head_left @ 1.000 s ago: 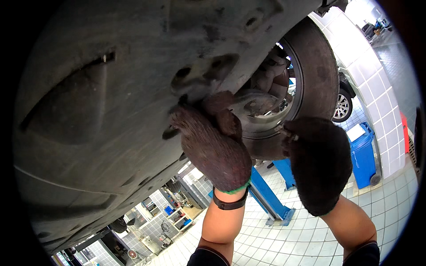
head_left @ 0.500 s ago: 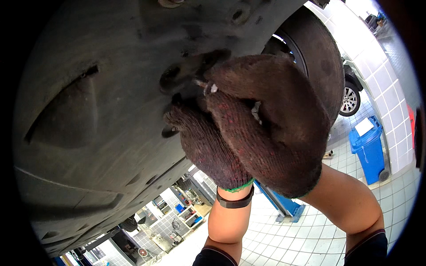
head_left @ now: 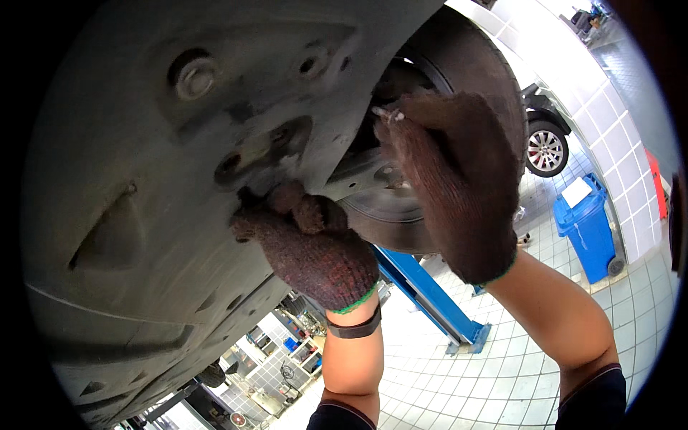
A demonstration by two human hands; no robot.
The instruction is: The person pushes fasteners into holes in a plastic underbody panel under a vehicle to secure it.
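Note:
A dark grey underbody panel [head_left: 172, 236] of a raised vehicle spreads overhead. Against it, just below an oval recess with a hole [head_left: 231, 162], rests my left hand [head_left: 308, 247] in a dark brown knitted glove. Its fingers are curled in at the panel; whatever they grip is hidden. To the right, apart from the panel, my right hand [head_left: 462, 179] wears a similar glove. Thumb and forefinger pinch a small, pale, pin-like metal piece [head_left: 387, 114], too small to name exactly. That hand is in front of the tyre [head_left: 494, 79].
A round bolt head [head_left: 195, 77] sits in the panel at upper left. Below stands a blue lift post [head_left: 430, 301] on white floor tiles [head_left: 444, 387]. A blue wheeled bin [head_left: 591, 236] and another vehicle's wheel [head_left: 547, 148] are at right. Shelving stands at the far lower left.
My right hand has drawn back from the recess, up and right, with the small metal piece in its pinch. My left hand stays at the panel. The view has shifted somewhat.

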